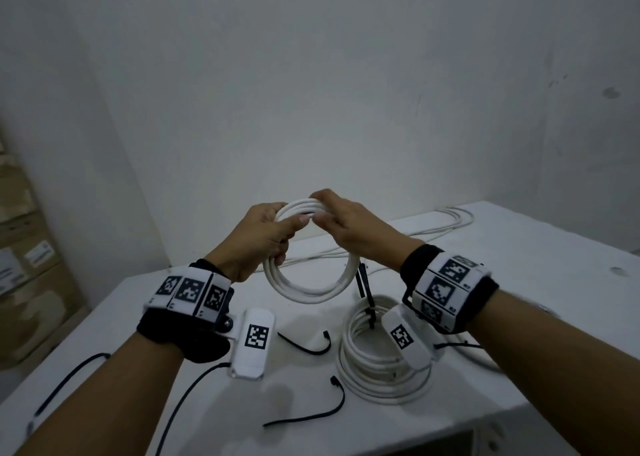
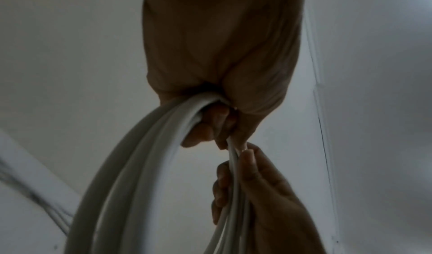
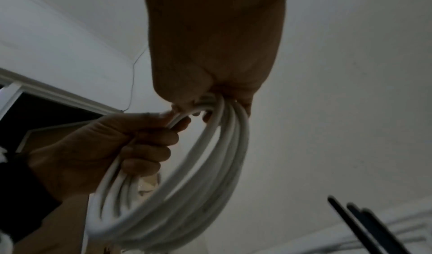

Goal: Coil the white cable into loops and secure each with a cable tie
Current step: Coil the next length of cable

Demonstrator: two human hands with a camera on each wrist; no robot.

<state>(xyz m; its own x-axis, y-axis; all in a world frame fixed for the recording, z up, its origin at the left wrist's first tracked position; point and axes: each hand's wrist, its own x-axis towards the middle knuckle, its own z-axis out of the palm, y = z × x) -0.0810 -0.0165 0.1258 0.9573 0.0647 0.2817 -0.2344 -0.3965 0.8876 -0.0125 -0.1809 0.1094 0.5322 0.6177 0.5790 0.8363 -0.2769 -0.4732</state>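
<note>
I hold a coil of white cable [image 1: 311, 289] upright above the white table [image 1: 519, 282]. My left hand [image 1: 273, 230] grips the coil's upper left, fingers curled round its strands [image 2: 145, 165]. My right hand [image 1: 332, 220] pinches the strands at the top of the coil [image 3: 210, 156], right beside the left thumb. A second white coil [image 1: 374, 362] lies flat on the table below my right wrist, with black cable ties [image 1: 365, 289] sticking up from it. Two loose black ties [image 1: 306, 346] [image 1: 311, 414] lie on the table in front.
More loose white cable [image 1: 446, 223] trails along the table's far edge by the wall. Cardboard boxes [image 1: 31, 265] stand stacked at the left. Black leads [image 1: 187, 396] run from my left wrist over the near table.
</note>
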